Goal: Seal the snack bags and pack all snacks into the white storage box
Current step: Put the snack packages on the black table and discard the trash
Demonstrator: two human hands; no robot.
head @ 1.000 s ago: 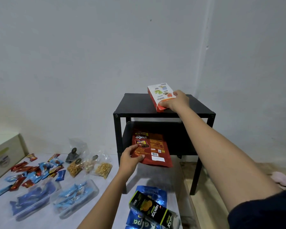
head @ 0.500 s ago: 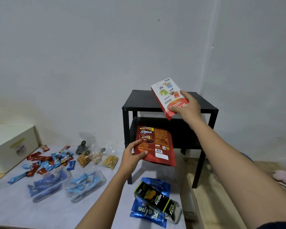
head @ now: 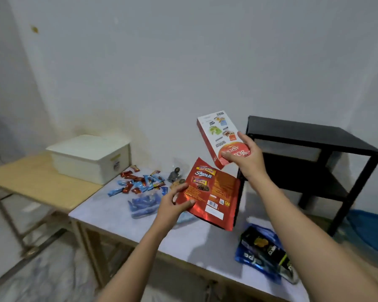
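Packs now clear of black metal shelf [head: 303, 136]: left hand [head: 172, 207] pinches red foil pouch [head: 214, 192], right hand [head: 249, 162] grips red-white cardboard carton [head: 216, 136]. Lidded white plastic storage box [head: 85, 163] lies left, nearer left hand.

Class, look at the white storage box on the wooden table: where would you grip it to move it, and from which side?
Probably its two short end walls, one hand each, just under the overhanging lid: the white storage box is wide, closed and shows no handles. Approach its long front wall, which nothing blocks.
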